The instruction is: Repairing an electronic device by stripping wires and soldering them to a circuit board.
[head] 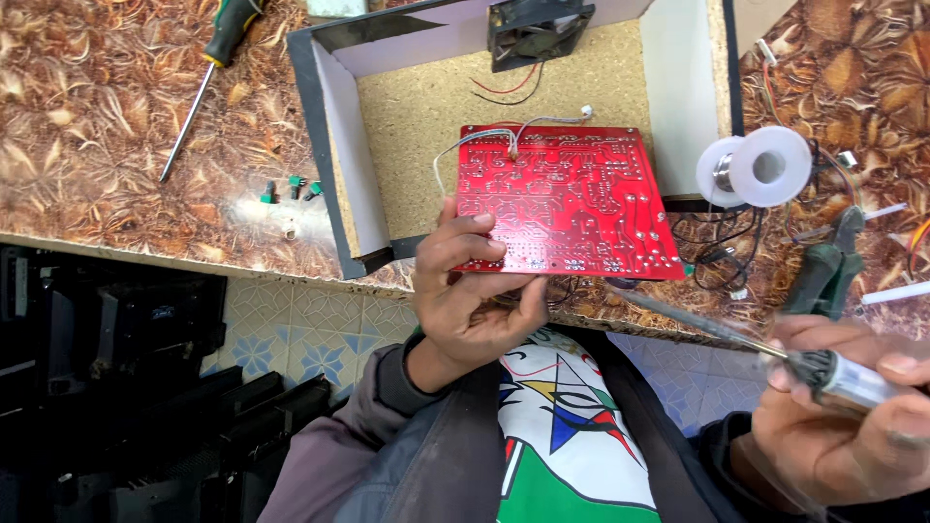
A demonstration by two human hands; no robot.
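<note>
The left hand [475, 291] clamps the red circuit board [562, 203] solder-side up, steadying it, while the right hand [843, 426] grips a soldering iron [775, 353] angled toward the board's near edge.

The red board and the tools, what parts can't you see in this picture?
- Red circuit board: its component side faces away, and the left hand covers its near corner.
- Soldering iron: its handle end is hidden inside the right hand, cut by the picture's edge.
- Fan and screwdriver: cropped by the top edge.
</note>
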